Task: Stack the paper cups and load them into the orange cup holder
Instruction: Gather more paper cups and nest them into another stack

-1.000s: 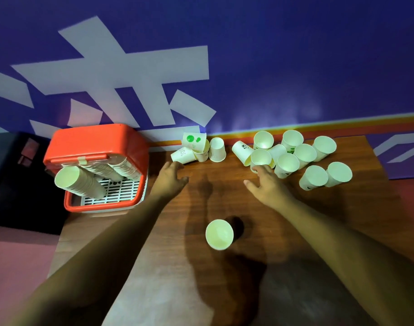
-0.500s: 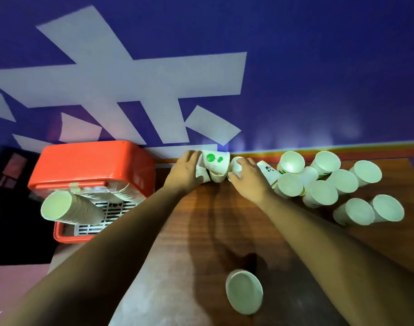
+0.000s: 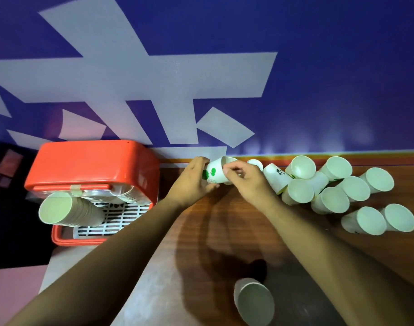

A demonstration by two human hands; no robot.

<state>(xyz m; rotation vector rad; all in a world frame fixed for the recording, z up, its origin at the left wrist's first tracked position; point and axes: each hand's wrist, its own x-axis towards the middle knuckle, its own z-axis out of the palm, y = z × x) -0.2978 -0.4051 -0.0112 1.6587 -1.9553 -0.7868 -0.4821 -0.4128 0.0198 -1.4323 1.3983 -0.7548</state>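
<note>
A blue wall (image 3: 318,67) with pale angular shapes rises behind the far edge of the brown wooden worktop (image 3: 224,220) where I am at work. The orange cup holder (image 3: 91,163) sits at the worktop's far left corner, its front open over a white grille (image 3: 121,220). A long stack of paper cups (image 3: 69,211) lies tilted in it, mouth towards me, with more stacked cups behind it under the orange lid.

Loose paper cups (image 3: 333,201) lie tumbled on their sides in a cluster along the far edge, spreading toward the right edge, most of them touching one another and showing their open mouths.

Both my arms reach to the middle of the far edge. My left hand (image 3: 192,182) grips the base end of a paper cup with a green print (image 3: 214,172), which lies on its side, mouth pointing right. My right hand (image 3: 246,180) meets it from the other side, fingers curled round the cup's open end (whether a second cup is nested there I cannot tell). Just beyond my right hand, another small cup (image 3: 255,164) rests against the wall.

A single paper cup (image 3: 255,302) lies apart from the rest, close to the near edge, its mouth tipped towards me.
</note>
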